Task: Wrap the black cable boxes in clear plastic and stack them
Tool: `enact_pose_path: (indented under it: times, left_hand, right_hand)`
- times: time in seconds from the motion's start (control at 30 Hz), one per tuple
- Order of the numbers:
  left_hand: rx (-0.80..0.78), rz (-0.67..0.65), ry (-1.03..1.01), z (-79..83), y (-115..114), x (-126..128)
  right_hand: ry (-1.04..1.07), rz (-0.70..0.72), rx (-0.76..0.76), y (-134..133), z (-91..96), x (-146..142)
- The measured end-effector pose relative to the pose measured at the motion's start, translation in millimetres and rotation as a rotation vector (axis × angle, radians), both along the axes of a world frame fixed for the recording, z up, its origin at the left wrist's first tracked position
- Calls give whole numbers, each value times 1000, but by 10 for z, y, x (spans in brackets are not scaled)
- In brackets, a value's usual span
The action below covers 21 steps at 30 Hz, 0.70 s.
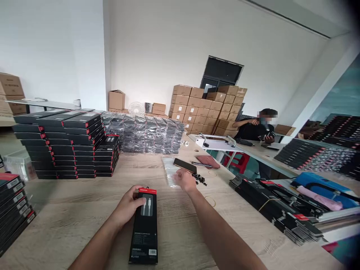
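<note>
My left hand (132,203) is closed around the upper left side of a black retail box (144,228) with a red top edge, its thumb lying on the front. A white cable is pictured on this box, and a barcode sits near its lower corner. Farther forward, my right hand (186,180) is over the edge of some clear plastic bags (170,168); its fingers are smeared, so what they hold is unclear. Just beyond it lies a dark phone (185,165). Several small black pieces (201,179) are scattered to the right of that hand.
Stacked black boxes (81,150) stand at the left, with plastic-wrapped stacks (149,133) behind. Banded flat cartons (270,202) lie at right. A red pouch (209,161) and rubber bands (210,201) lie on the table (84,213). Another person (254,129) works beyond, near cardboard cartons (202,108).
</note>
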State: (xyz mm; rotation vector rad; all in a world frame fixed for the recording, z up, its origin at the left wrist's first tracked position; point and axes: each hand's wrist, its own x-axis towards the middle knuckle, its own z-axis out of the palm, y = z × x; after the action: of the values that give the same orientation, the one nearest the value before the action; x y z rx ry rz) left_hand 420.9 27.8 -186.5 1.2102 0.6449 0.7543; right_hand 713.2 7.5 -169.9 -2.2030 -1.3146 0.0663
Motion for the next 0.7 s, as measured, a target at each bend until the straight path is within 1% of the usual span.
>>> enact_pose_path:
  times: [0.13, 0.27, 0.33, 0.43, 0.53, 0.63, 0.7]
  left_hand:
    - [2, -22, 1, 30, -8, -18]
    - [5, -38, -4, 27, -6, -21]
    - [4, -25, -8, 7, 6, -13]
    - [8, -21, -22, -20, 25, -5]
    - [17, -17, -20, -25, 33, -10]
    - [25, -10, -19, -19, 30, -21]
    - [24, -13, -32, -22, 27, -23]
  right_hand:
    - [3, 59, -228, 248, -76, 195]
    - [35, 141, -352, 343, -56, 320]
    - [50, 170, -362, 331, -13, 369]
    - [49, 194, -302, 288, 23, 398]
    - [39, 212, -253, 259, -27, 363]
    - [36, 223, -276, 267, -108, 316]
    - [35, 218, -291, 292, -126, 313]
